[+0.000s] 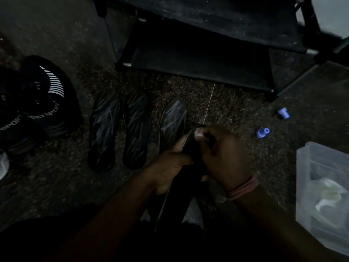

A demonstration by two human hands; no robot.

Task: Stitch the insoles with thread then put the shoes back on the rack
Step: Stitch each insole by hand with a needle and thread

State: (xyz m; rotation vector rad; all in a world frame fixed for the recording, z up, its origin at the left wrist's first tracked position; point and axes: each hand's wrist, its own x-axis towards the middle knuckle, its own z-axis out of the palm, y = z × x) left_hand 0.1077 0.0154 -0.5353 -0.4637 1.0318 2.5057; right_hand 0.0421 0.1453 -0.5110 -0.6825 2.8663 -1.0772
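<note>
My left hand grips a dark insole held upright in front of me. My right hand pinches the insole's top edge where a pale thread runs taut up and away; any needle is hidden by the fingers. Three more dark insoles lie on the floor: two side by side and one just beyond my hands. Black sport shoes sit at the left. The black shoe rack stands ahead.
Two small blue spools lie on the speckled floor at the right. A clear plastic container with pale contents sits at the right edge. The scene is dim.
</note>
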